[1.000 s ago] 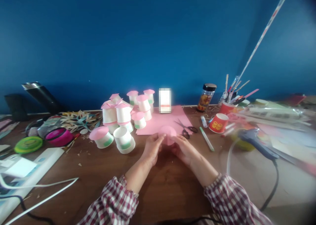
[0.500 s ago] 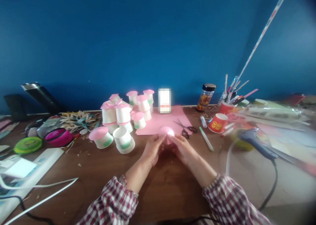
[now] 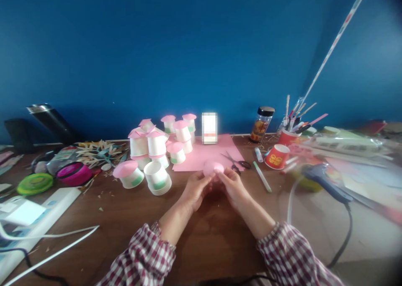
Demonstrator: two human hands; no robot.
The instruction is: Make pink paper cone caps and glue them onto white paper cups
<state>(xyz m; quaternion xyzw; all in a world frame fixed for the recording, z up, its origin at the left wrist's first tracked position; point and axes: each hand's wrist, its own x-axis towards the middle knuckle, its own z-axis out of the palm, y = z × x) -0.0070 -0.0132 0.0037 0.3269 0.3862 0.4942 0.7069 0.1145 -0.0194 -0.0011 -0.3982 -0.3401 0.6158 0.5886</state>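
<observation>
A pink paper disc (image 3: 213, 167), slightly cone-shaped, is pinched at its near edge between both my hands over the table. My left hand (image 3: 198, 188) grips its left side, thumb on top. On the right side, my right hand (image 3: 230, 185) presses with its thumb and fingers; the fingers underneath are partly hidden. Just beyond lie pink paper sheets (image 3: 204, 154) and black-handled scissors (image 3: 236, 162). To the left stand stacked white paper cups (image 3: 156, 175) with a green band, and a cup with a pink paper roof (image 3: 125, 168).
More pink-roofed cups (image 3: 157, 145) cluster at the back left. A green-capped marker (image 3: 262, 177), a red paper cup (image 3: 277, 157) and a jar (image 3: 262, 124) stand or lie to the right. Further right is a blue glue gun (image 3: 328, 183) with its cord. A power strip (image 3: 59, 206) with cables lies left.
The pink disc has tilted and turned slightly between my fingers, and its shine has faded. My right thumb has shifted a little. Everything else stays in place.
</observation>
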